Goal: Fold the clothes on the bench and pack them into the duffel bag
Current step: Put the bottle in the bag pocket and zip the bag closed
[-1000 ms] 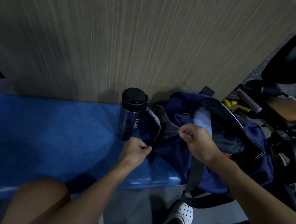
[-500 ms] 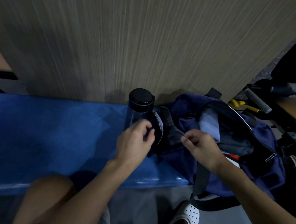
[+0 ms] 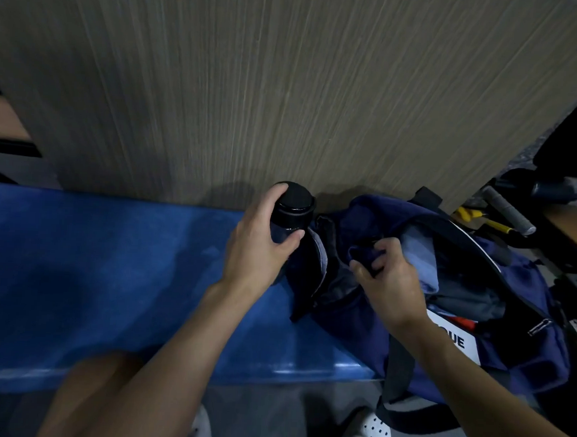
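The left hand (image 3: 262, 240) is wrapped round the bottle (image 3: 292, 207), fingers behind it and thumb across the front, just under the black cap. The bottle stands upright at the back edge of the tabletop (image 3: 110, 276), against the wood-grain panel (image 3: 287, 84) and just beside the left end of the bag (image 3: 542, 332). The palm hides most of the bottle's body, so no print can be read on it.

The right hand (image 3: 390, 284) has its fingers curled in, pinching a fold of the bag's dark blue cloth at the open mouth. What lies under that fold cannot be made out.

The bag sits on the right end of the tabletop, sagging over its front edge, with its mouth wide open. Inside lie a light blue garment (image 3: 418, 258) and, to its right, a dark grey garment (image 3: 466, 298); both are partly covered by the hand and the bag's rim. A white label (image 3: 454, 340) on the bag's front shows dark letters that look like "QUE"; the forearm cuts off the start of the word. Something red (image 3: 465, 323) above the label is too small to identify. A dark strap (image 3: 399, 368) hangs from the bag below the tabletop.

Beyond the bag's right end lie a yellow-handled tool (image 3: 471, 216) and a grey grip (image 3: 508, 209), amid dark shapes that are hard to read. A white perforated shoe (image 3: 376, 433) shows at the bottom.
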Motion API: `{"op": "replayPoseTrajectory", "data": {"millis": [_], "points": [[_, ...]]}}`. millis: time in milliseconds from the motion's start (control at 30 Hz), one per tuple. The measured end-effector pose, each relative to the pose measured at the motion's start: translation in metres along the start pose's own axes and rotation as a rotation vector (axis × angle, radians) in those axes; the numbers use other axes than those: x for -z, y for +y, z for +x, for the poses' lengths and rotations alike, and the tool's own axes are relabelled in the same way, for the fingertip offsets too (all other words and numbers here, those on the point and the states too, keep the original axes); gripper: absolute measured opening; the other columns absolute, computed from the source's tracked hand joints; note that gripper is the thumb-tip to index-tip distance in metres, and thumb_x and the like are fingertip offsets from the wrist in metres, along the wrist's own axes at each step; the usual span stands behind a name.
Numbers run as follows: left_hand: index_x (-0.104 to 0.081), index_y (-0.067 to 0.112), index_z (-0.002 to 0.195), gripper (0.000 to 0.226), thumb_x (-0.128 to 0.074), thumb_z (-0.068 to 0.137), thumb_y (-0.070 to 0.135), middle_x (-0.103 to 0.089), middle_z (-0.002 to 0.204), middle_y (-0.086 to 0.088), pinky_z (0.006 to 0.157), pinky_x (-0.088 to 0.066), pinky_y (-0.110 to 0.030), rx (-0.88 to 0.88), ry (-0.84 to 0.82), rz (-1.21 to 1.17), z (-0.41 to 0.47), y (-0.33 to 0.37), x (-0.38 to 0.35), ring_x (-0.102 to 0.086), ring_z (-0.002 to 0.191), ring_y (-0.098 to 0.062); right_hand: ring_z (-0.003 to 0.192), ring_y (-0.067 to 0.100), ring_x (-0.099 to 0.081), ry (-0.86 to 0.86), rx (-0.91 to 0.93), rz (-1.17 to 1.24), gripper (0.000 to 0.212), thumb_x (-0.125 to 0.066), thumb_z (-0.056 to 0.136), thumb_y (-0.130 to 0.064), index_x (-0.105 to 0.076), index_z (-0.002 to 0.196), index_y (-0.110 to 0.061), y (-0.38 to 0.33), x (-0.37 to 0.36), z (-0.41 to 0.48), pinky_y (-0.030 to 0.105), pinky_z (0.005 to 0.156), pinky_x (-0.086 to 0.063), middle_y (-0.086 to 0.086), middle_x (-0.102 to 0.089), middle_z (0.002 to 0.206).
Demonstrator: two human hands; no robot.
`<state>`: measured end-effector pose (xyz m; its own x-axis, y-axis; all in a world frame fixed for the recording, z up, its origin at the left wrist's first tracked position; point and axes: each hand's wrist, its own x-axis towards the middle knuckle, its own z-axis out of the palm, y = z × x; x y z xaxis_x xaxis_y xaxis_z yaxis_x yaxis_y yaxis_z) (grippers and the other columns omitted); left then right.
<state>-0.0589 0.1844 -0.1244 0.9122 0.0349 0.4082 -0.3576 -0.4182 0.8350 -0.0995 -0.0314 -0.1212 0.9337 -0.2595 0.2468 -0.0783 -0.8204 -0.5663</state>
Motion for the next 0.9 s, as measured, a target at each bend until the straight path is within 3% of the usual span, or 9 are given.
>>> {"op": "replayPoseTrajectory", "data": {"millis": [67,133,233,333,433,567,700,833,900], "points": [[-0.045,0.035,0.139,0.069,-0.081,0.081,0.028,-0.062,0.13,0.015,0.103,-0.047,-0.03,0.026,0.061,-0.052,0.001,0.003,0.002,-0.056,0.12,-0.004,0.084,0.024,-0.056,0.053,0.017,0.022,0.044,-0.07,0.087,-0.038,-0.044,0.119,-0.022,-0.002,0.0,0.002,0.041,0.073,-0.05,-0.001,-0.048,0.105],[-0.048,0.03,0.138,0.068,-0.082,0.08,0.027,-0.063,0.122,0.023,0.101,-0.047,-0.022,0.028,0.174,-0.151,0.002,0.011,0.009,-0.057,0.116,0.003,0.085,0.023,-0.056,0.035,0.077,0.0,0.05,-0.067,0.09,-0.033,-0.04,0.132,-0.028,-0.002,0.0,0.002,0.04,0.074,-0.05,-0.002,-0.04,0.114],[-0.05,0.02,0.135,0.066,-0.084,0.078,0.019,-0.059,0.11,0.038,0.095,-0.046,-0.016,-0.067,0.351,-0.286,0.009,0.028,0.023,-0.06,0.109,0.005,0.095,0.027,-0.057,-0.004,0.124,-0.119,0.048,-0.06,0.095,-0.025,-0.043,0.141,-0.029,0.002,0.002,0.006,0.04,0.077,-0.049,0.005,-0.042,0.122],[-0.047,0.011,0.132,0.064,-0.083,0.079,0.011,-0.058,0.111,0.032,0.089,-0.047,-0.017,-0.164,0.455,-0.389,0.013,0.046,0.033,-0.061,0.102,0.003,0.105,0.028,-0.056,-0.03,0.025,-0.164,0.045,-0.058,0.096,-0.024,-0.047,0.139,-0.024,0.007,0.006,0.016,0.04,0.082,-0.049,0.009,-0.045,0.125],[-0.043,0.004,0.131,0.064,-0.081,0.08,0.003,-0.055,0.116,0.014,0.085,-0.048,-0.016,-0.203,0.492,-0.496,0.008,0.059,0.035,-0.06,0.1,0.001,0.094,0.028,-0.056,-0.038,0.006,-0.179,0.031,-0.06,0.095,-0.027,-0.057,0.126,-0.023,0.01,0.012,0.023,0.041,0.082,-0.051,0.01,-0.045,0.12],[-0.041,0.009,0.129,0.063,-0.079,0.08,-0.001,-0.054,0.123,-0.003,0.083,-0.051,-0.019,-0.149,0.484,-0.667,0.001,0.063,0.031,-0.062,0.107,-0.015,0.084,0.025,-0.055,-0.051,0.064,-0.18,0.013,-0.059,0.096,-0.028,-0.058,0.108,-0.023,0.006,0.018,0.031,0.037,0.072,-0.048,0.004,-0.053,0.102],[-0.044,0.011,0.128,0.064,-0.081,0.078,-0.001,-0.06,0.109,0.016,0.083,-0.049,-0.016,-0.077,0.449,-0.612,-0.002,0.055,0.02,-0.061,0.097,0.001,0.076,0.023,-0.058,-0.014,0.066,0.031,0.008,-0.063,0.093,-0.017,-0.055,0.092,-0.019,0.009,0.024,0.031,0.039,0.07,-0.048,0.003,-0.063,0.08],[-0.049,0.016,0.13,0.066,-0.085,0.076,0.006,-0.062,0.104,0.021,0.089,-0.05,-0.018,0.082,0.397,-0.553,-0.008,0.036,0.006,-0.063,0.097,0.004,0.058,0.003,-0.047,-0.022,0.038,0.3,0.009,-0.065,0.09,-0.003,-0.056,0.09,-0.006,0.007,0.029,0.03,0.015,0.058,-0.04,-0.002,-0.053,0.07],[-0.049,0.024,0.127,0.064,-0.086,0.076,0.014,-0.063,0.104,0.018,0.09,-0.051,-0.021,0.165,0.387,-0.535,-0.011,0.027,-0.001,-0.064,0.097,0.0,0.056,0.001,-0.045,-0.032,0.028,0.36,0.011,-0.066,0.089,-0.001,-0.056,0.089,-0.005,0.007,0.028,0.029,0.013,0.055,-0.038,-0.001,-0.05,0.07]]}}
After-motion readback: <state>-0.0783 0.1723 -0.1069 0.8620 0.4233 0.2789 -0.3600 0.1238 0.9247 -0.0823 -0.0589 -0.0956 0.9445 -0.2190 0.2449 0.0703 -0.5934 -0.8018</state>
